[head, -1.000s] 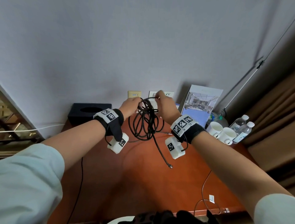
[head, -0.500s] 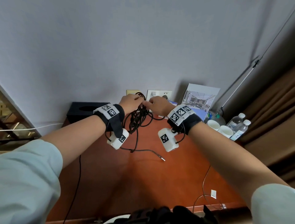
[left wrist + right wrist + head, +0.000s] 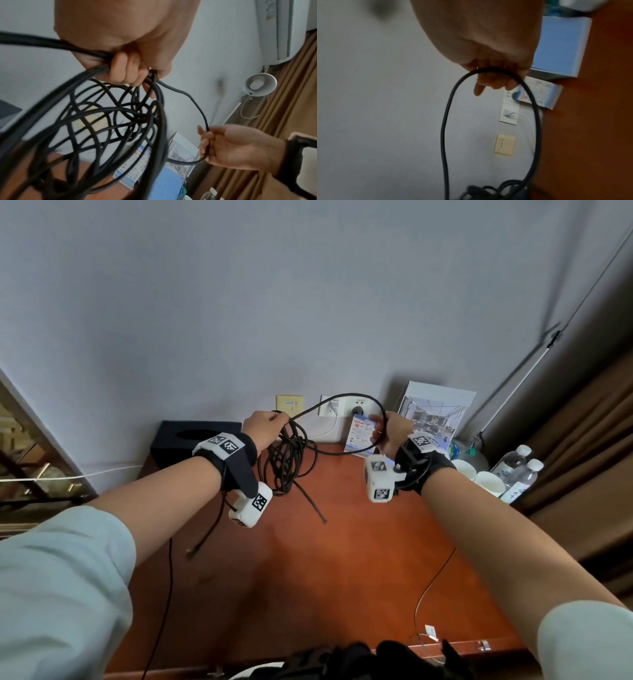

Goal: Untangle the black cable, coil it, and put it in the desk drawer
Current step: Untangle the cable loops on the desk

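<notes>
The black cable [image 3: 287,460] is held in the air above the back edge of the surface [image 3: 342,577], near the wall. Its tangled bundle is gripped in the left hand [image 3: 262,428], whose grip is curled tightly round several strands. One loop is drawn out sideways and held in the right hand [image 3: 394,429], fingers [image 3: 204,143] curled round that single strand. Two loose ends are seen hanging toward the surface.
</notes>
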Available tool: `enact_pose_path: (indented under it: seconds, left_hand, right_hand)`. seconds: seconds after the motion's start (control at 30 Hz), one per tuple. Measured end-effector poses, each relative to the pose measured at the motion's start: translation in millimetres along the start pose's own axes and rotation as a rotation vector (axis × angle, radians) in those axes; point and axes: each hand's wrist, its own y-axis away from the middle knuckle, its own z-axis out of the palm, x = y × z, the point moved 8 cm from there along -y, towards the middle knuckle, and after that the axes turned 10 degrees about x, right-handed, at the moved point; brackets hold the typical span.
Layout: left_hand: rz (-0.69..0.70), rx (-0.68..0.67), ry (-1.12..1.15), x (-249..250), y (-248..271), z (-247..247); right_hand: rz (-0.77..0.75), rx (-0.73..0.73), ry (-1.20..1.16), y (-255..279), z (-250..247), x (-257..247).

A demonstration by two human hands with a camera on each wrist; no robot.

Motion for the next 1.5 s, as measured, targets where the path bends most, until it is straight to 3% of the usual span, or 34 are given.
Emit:
enact_pose_path:
  seconds: [0.17, 0.27, 0.33, 0.47, 0.57, 0.63, 0.77, 1.0, 1.13, 1.2, 1.33, 1.43, 1.5]
  left_hand:
    - [0.184, -0.027, -0.245, 21.3, 5.4, 3.9]
    - [0.234, -0.043, -0.275, 33.3, 9.8, 10.0]
    - [0.230, -0.037, -0.241, 36.9, 10.6, 12.2]
    - [0.122, -0.016, -0.124, 27.8, 5.5, 11.3]
    - [0.046, 0.057, -0.107, 13.0, -2.1, -1.5]
    - [0.038, 0.077, -0.152, 5.3, -4.1, -9.2]
    - [0.058, 0.025, -0.263, -3.1, -2.8, -13.9]
    - [0.051, -0.015, -0.312, -11.4, -1.9, -18.0]
    - [0.068, -0.029, -0.325, -9.5, -0.6, -19.7]
    - [0.086, -0.028, -0.316, -2.9, 0.8, -17.6]
    - [0.144, -0.099, -0.314, 14.9, 6.4, 0.2]
    - [0.170, -0.138, -0.309, 27.8, 13.1, 13.6]
    - [0.178, -0.163, -0.306, 32.5, 17.0, 21.0]
  right_hand:
    - [-0.648, -0.122, 0.892, 51.3, 44.8, -45.2]
    - [-0.759, -0.377, 1.109, 85.2, 78.7, -25.5]
    - [-0.813, -0.416, 1.104, 88.8, 88.2, -18.0]
    - [-0.731, -0.350, 0.681, 69.9, 72.9, -34.5]
    - [-0.537, -0.127, 0.297, 47.6, 33.4, -48.1]
    - [-0.425, 0.038, 0.202, 26.8, -0.6, -45.6]
    - [-0.251, 0.183, 0.220, -7.1, -44.2, -28.6]
    - [-0.221, 0.238, 0.355, -10.5, -73.0, -22.0]
    - [-0.245, 0.241, 0.833, -5.9, -64.3, -19.7]
    - [-0.214, 0.149, 0.852, -5.7, -46.2, -15.7]
    - [-0.518, -0.150, 0.687, 43.2, 33.9, -31.2]
    - [-0.707, -0.390, 0.982, 85.9, 88.0, -26.3]
    - [-0.751, -0.452, 1.209, 100.6, 101.6, -17.6]
